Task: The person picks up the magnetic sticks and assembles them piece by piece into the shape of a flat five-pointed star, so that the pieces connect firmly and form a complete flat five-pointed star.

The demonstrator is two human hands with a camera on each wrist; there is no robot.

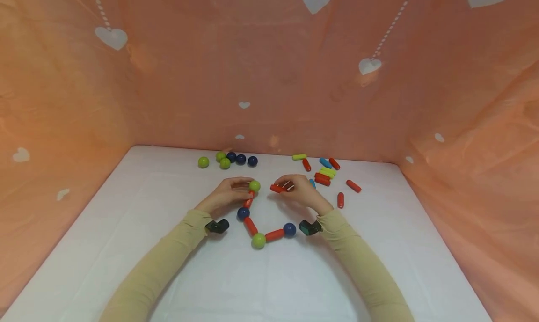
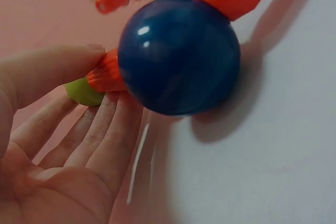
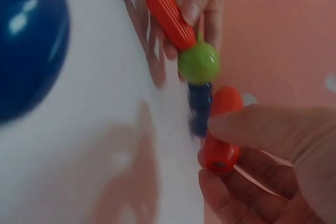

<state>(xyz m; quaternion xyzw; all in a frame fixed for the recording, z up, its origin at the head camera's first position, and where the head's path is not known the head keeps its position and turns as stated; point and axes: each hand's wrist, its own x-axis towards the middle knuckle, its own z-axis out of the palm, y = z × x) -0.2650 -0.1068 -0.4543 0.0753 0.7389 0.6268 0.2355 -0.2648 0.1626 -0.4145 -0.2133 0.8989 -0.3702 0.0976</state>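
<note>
My left hand (image 1: 230, 192) pinches a red rod (image 2: 107, 72) between thumb and fingers, at the upper end of a joined chain. A green ball (image 1: 254, 186) caps that rod, close to the fingertips. From its other end the chain runs through a dark blue ball (image 1: 243, 213), a second red rod (image 1: 251, 226), a green ball (image 1: 258, 240) and a third red rod (image 1: 275, 235) to another blue ball (image 1: 289, 229). My right hand (image 1: 301, 191) holds a loose red rod (image 3: 223, 129) between thumb and fingers, to the right of the upper green ball and apart from it.
Several green balls (image 1: 203, 162) and dark blue balls (image 1: 241, 159) lie at the back left of the white table (image 1: 236, 284). Loose red rods (image 1: 353, 186), yellow-green rods (image 1: 299, 157) and blue rods (image 1: 325, 163) lie at the back right. An orange cloth (image 1: 269, 78) hangs behind.
</note>
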